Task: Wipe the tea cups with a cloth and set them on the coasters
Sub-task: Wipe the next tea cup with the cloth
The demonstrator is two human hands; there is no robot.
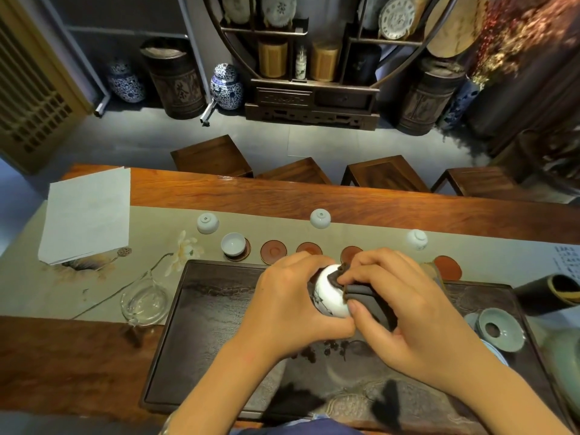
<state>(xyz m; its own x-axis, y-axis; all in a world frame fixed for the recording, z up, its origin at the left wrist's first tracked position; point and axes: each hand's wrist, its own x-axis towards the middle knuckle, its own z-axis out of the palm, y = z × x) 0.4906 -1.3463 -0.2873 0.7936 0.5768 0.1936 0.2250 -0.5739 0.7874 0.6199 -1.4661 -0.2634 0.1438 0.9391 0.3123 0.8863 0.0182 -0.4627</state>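
Observation:
My left hand (292,306) grips a white tea cup (329,291) with a dark painted motif, held above the dark tea tray (204,324). My right hand (408,302) pinches a dark cloth (364,296) and presses it against the cup's side and rim. One white cup (233,244) stands upright on the leftmost red-brown coaster (246,251). Three more cups lie upside down on the runner: (207,222), (320,218), (416,239). Empty coasters sit in a row: (273,252), (309,248), (350,253), (448,267).
A glass pitcher (145,301) stands left of the tray. A celadon lid and saucer (500,329) rest at the tray's right end, with a dark tube holder (549,293) beyond. A white folded paper (88,215) lies far left. Wooden stools (384,174) line the table's far side.

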